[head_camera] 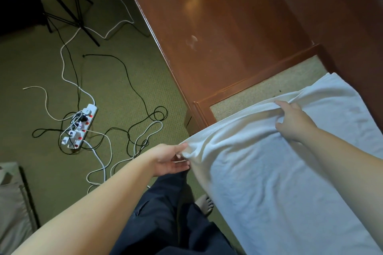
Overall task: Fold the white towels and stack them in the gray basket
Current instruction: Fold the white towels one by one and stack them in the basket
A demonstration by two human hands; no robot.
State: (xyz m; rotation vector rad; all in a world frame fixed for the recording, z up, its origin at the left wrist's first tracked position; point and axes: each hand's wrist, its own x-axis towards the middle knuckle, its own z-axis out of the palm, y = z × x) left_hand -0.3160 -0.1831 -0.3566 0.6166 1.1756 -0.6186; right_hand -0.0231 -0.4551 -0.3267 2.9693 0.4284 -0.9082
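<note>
1. We see one large white terry-cloth towel [269, 182] spread flat over a surface at lower right; its far end lies on a beige woven panel [259, 89] framed in red-brown wood, its near-left edge hangs over the side.
2. Left hand [167, 160]: thumb & fingers pinch the towel's bunched left corner, narrow grip, cloth gathered into a small fold at the fingertips.
3. Right hand [294, 120]: fingers curled, gripping a raised ridge of towel along the far edge, approx. mid-width; fabric puckers up under it.
4. Between the 2 hands the far edge is lifted & wrinkled; rest of towel lies fairly smooth.
5. Glossy red-brown wooden furniture top [217, 16] runs from upper centre to the right, just beyond the towel.
6. On the olive-green carpet [124, 80] at left: a white power strip w/ red switches [79, 126], several plugs in it, tangled black & white cables around.
7. Black tripod legs [62, 2] at top left.
8. Person's dark navy trousers [165, 217] & a bare foot [205, 203] at bottom centre, beside the hanging towel edge.
9. Gray basket: we can't tell where it is.
</note>
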